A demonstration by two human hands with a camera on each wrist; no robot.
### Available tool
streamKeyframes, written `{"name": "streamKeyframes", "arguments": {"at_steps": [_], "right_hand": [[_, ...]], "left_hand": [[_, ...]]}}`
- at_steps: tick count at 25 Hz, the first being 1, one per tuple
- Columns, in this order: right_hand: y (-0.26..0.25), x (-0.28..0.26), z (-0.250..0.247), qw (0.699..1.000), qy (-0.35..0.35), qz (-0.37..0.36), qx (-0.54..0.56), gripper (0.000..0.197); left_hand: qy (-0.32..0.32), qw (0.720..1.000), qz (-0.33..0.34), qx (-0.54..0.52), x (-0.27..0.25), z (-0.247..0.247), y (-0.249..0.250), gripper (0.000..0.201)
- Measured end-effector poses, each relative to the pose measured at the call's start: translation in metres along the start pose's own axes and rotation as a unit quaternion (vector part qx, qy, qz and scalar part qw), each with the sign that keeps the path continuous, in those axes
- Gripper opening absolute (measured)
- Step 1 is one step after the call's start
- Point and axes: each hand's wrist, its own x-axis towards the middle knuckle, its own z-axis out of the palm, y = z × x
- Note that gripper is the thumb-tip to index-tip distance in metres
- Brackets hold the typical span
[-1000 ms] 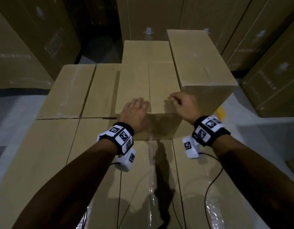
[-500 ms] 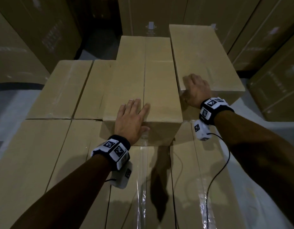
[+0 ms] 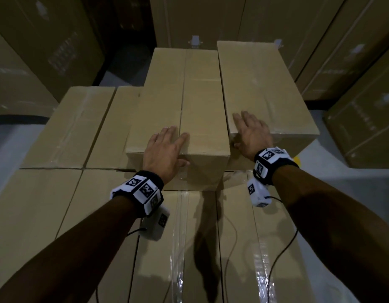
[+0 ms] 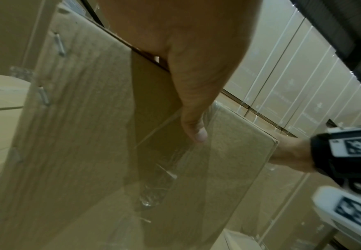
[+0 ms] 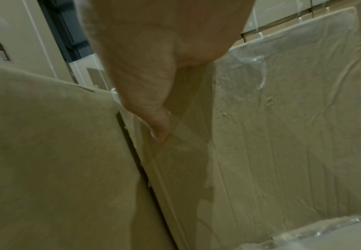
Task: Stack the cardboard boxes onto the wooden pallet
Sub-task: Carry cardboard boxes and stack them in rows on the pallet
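Note:
Two long cardboard boxes lie side by side on top of a lower layer of boxes. My left hand (image 3: 165, 149) lies flat on the near end of the middle box (image 3: 200, 99), thumb (image 4: 193, 128) down its taped front face (image 4: 79, 135). My right hand (image 3: 252, 132) rests flat on the near left corner of the right box (image 3: 261, 84), which sits slightly higher. Its thumb (image 5: 158, 125) lies on that box's front face (image 5: 282, 135), beside the narrow gap to the middle box (image 5: 47, 152). No pallet is visible.
The lower layer of boxes (image 3: 36, 204) spreads out below my forearms, some sealed with glossy tape. Tall stacks of cartons (image 3: 353, 62) stand to the left, behind and to the right. Grey floor (image 3: 342, 182) shows at the right. Thin cables hang from both wrist cameras.
My right hand left the middle box's near right corner and moved onto the near left corner of the right box. My left hand stayed on the middle box.

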Motion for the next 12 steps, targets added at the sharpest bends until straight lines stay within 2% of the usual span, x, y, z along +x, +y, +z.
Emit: {"name": "streamKeyframes", "arguments": {"at_steps": [8, 12], "right_hand": [[0.000, 0.001, -0.001, 1.000, -0.007, -0.002, 0.021, 0.096], [0.000, 0.001, -0.003, 0.999, -0.022, 0.007, 0.037, 0.106]], "left_hand": [[0.026, 0.999, 0.001, -0.022, 0.045, 0.000, 0.004, 0.070], [0.027, 0.999, -0.004, -0.026, 0.059, 0.000, 0.005, 0.070]]}}
